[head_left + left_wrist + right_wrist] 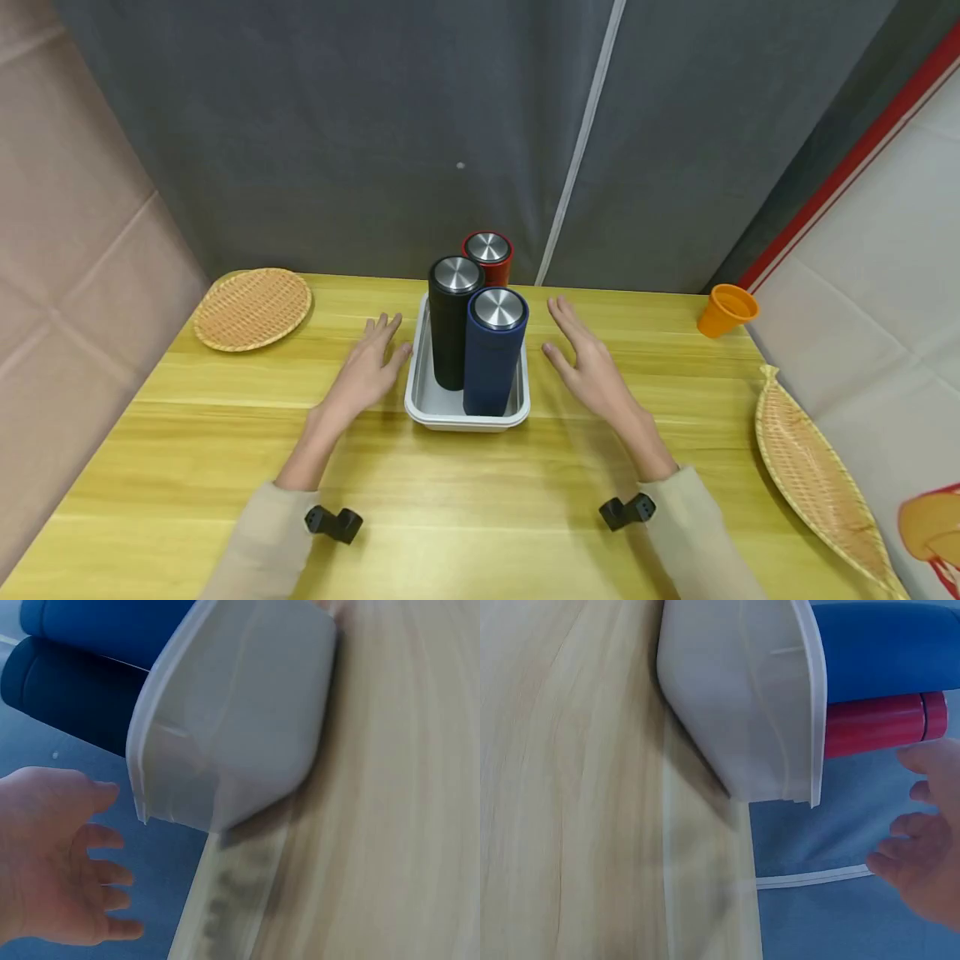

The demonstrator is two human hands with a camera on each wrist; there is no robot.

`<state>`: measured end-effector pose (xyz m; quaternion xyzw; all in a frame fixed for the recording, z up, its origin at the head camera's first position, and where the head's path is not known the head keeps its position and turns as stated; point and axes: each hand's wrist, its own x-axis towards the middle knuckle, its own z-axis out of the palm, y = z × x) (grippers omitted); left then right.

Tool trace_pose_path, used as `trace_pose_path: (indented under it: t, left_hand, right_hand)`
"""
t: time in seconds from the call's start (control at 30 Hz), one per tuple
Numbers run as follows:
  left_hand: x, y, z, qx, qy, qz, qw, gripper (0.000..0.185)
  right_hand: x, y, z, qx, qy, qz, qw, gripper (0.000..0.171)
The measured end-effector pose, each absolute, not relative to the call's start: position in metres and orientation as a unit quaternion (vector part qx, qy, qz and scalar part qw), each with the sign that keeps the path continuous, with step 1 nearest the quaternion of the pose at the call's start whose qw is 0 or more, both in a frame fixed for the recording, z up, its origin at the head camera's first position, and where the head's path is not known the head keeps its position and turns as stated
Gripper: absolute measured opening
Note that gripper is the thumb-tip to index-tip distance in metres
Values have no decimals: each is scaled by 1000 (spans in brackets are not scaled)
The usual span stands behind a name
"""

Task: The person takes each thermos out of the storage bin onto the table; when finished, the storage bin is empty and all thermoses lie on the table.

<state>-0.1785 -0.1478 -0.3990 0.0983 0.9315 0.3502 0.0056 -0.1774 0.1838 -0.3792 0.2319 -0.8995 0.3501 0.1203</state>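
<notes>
A white plastic tub (468, 422) stands on the wooden table with three tumblers upright in it. The blue tumbler (495, 358) is at the front, the black tumbler (450, 333) to its left, and the red tumbler (498, 271) behind, mostly hidden. All have silver lid tops. My left hand (367, 367) hovers left of the tub, fingers spread, holding nothing. On the other side my right hand (588, 367) is held apart from the tub with its fingers extended. In both wrist views a gap shows between hand and tub wall (247, 697), (735, 690).
A round woven tray (253, 310) lies at the table's back left. An orange cup (726, 311) stands at the back right, tilted in view. Along the right edge lies a leaf-shaped woven basket (817, 475). A grey curtain (337, 150) hangs behind the table.
</notes>
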Motion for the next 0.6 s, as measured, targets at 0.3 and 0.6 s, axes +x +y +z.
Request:
trace_pose_path:
  t: [0.3,0.6]
  left_hand:
    - [-181,-145,-394,84,899,429,28,56]
    - [-176,-139,-398,43,843,533,57,39]
  right_hand:
    - [-170,177,-374,297,-856,416,82,73]
    - [-155,159,-368,292,-809,510,3,85]
